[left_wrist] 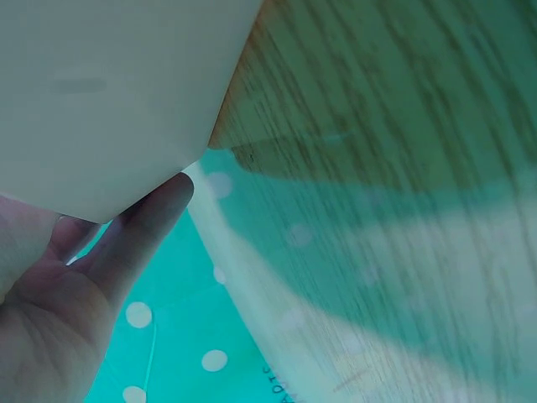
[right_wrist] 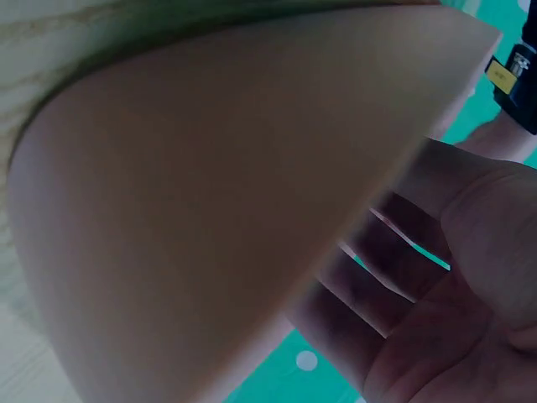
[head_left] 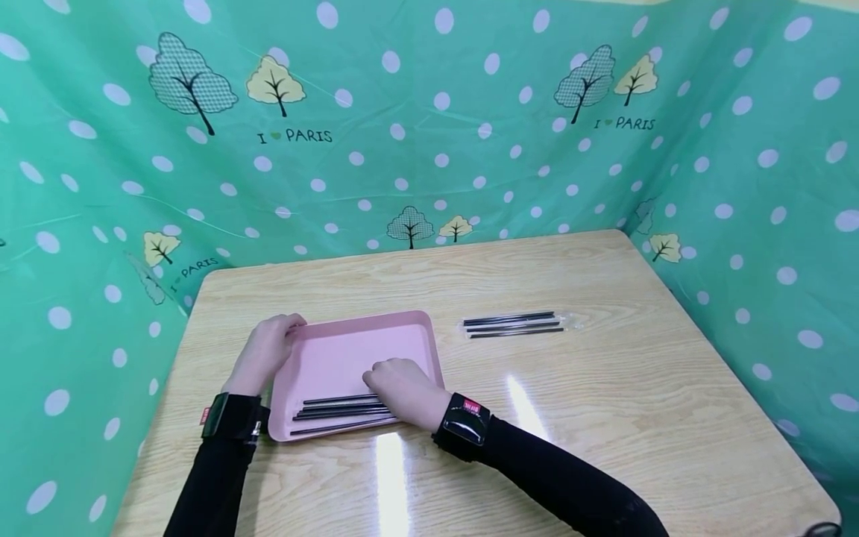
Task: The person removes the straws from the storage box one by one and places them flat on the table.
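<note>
A shallow pink tray [head_left: 349, 350] lies on the table in the head view. Several thin black rods [head_left: 338, 409] rest along its near side, roughly parallel. My left hand [head_left: 268, 344] grips the tray's rim at the far left corner; the left wrist view shows the hand [left_wrist: 67, 311] at the tray's pale outer wall [left_wrist: 101, 92]. Over the near right part of the tray is my right hand [head_left: 409, 391], above the rods' right ends. In the right wrist view, the tray wall [right_wrist: 226, 185] hides the fingertips of that hand [right_wrist: 436, 294], so any hold on a rod is unseen.
To the right of the tray, several black rods in clear wrapping [head_left: 513, 325] lie on the wooden table [head_left: 604, 388]. A green dotted curtain [head_left: 429, 134] hangs behind the table and along both sides.
</note>
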Demonstrator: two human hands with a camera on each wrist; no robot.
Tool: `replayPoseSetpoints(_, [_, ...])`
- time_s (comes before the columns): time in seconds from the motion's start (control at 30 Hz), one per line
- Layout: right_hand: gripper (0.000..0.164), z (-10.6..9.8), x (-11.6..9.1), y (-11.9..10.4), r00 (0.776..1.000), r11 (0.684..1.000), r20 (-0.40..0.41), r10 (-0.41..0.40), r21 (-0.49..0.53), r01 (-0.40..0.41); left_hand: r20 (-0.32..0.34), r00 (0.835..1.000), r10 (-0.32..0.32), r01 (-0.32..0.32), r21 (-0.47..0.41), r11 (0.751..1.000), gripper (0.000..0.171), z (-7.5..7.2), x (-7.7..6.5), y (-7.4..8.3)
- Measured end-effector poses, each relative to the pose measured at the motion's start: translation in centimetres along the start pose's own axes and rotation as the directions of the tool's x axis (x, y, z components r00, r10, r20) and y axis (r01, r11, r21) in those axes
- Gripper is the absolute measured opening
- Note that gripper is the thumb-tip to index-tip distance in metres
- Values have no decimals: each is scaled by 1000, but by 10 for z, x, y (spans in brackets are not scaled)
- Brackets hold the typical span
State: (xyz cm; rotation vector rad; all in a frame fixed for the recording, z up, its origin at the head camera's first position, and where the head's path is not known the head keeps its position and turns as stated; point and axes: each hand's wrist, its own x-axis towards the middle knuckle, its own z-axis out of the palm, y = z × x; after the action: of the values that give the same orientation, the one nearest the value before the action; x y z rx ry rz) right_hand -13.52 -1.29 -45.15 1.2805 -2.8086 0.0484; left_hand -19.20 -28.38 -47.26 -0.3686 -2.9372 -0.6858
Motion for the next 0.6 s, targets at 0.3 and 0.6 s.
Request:
replayPoseSetpoints(0.3, [16, 5, 0, -1, 1000, 1000, 21, 15, 11, -15, 6, 1000, -8, 8, -2, 1000, 21, -1, 0, 0])
replayPoseSetpoints(0.6, [15, 5, 0, -1, 1000, 1000, 20, 16, 14, -16, 11, 1000, -11, 11, -6, 1000, 21, -1, -1, 2])
